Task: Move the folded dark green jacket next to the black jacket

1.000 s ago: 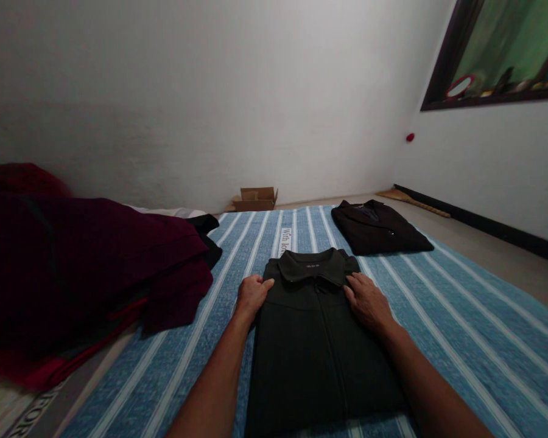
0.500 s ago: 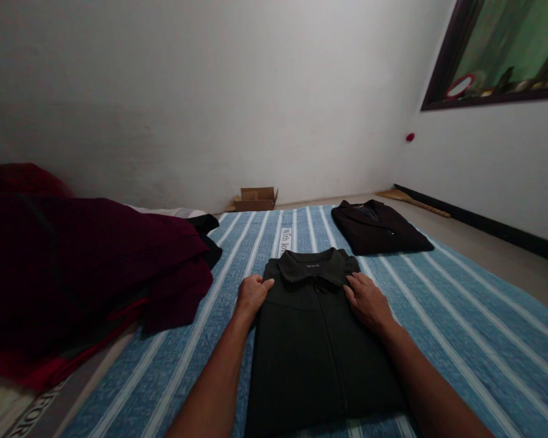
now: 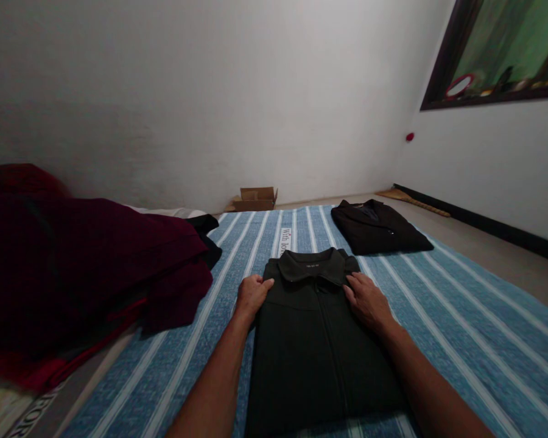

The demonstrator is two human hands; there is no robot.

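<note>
With both palms flat on the folded dark jacket (image 3: 317, 340), left hand (image 3: 252, 295) at its left shoulder, right hand (image 3: 369, 301) at its right, nothing is gripped. It lies mid-blanket (image 3: 447, 328). Risk: uneven push skews the fold or bunches the blanket underneath.

A room in a home, viewed from floor level. A blue striped mat (image 3: 438, 316) is covering the bare floor; a heap of maroon clothes (image 3: 82, 267) is lying at 9 o'clock, a cardboard box (image 3: 256, 199) is sitting against the plain white wall at 12, and a dark-framed window (image 3: 497, 55) is showing at 2.
</note>
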